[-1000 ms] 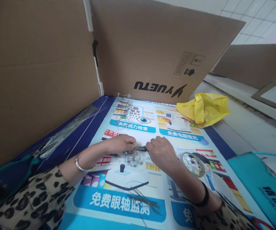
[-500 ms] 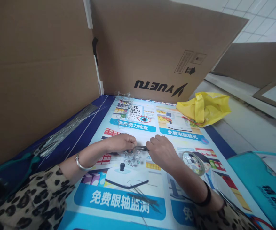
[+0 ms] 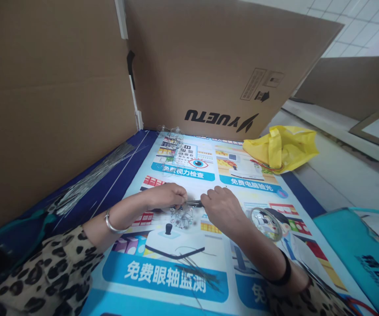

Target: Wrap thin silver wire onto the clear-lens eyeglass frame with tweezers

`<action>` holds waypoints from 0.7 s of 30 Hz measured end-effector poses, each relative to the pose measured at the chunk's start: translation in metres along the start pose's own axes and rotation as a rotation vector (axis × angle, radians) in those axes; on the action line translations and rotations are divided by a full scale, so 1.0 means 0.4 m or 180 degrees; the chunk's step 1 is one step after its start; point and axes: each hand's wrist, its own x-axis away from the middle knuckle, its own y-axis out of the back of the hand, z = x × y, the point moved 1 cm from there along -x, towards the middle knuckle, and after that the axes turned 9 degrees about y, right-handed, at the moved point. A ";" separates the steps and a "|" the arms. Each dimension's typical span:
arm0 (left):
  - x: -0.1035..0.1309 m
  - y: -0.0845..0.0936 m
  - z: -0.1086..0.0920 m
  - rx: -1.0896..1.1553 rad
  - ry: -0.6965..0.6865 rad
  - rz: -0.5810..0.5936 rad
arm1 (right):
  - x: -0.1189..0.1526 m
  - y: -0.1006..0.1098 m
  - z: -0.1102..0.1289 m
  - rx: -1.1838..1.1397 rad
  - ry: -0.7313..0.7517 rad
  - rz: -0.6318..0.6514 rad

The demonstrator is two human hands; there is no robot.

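My left hand (image 3: 172, 195) is closed in a pinch on a flower-shaped piece of thin wire (image 3: 183, 217), whose loops hang below the fingertips. In my right hand (image 3: 221, 207) is a pair of pliers (image 3: 194, 203). Its dark metal jaws reach left to my left fingertips, at the top of the wire flower; whether they grip the wire is too small to tell. The fist hides the plier handles. Loose cut wires (image 3: 196, 272) lie on the printed poster (image 3: 205, 193) nearer to me.
A bundle of straight wires (image 3: 90, 180) lies at left beside teal-handled scissors (image 3: 41, 219). More wire shapes (image 3: 172, 140) sit at the back, by the cardboard wall (image 3: 215, 66). A clear round roll (image 3: 265, 224), a yellow bag (image 3: 281, 151) and a teal bag (image 3: 354, 250) are at right.
The pliers' jaws look slightly turned at my left fingertips. Both hands stay almost where they were, and the view has shifted a little.
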 end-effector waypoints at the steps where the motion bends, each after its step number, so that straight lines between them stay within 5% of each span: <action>1: 0.001 0.000 -0.001 -0.0010 0.0009 -0.0007 | 0.000 -0.001 0.000 -0.0001 -0.0001 0.0013; 21: -0.005 -0.004 0.011 -0.0004 0.0050 -0.0024 | 0.003 -0.017 0.015 -0.0106 -0.0184 0.0350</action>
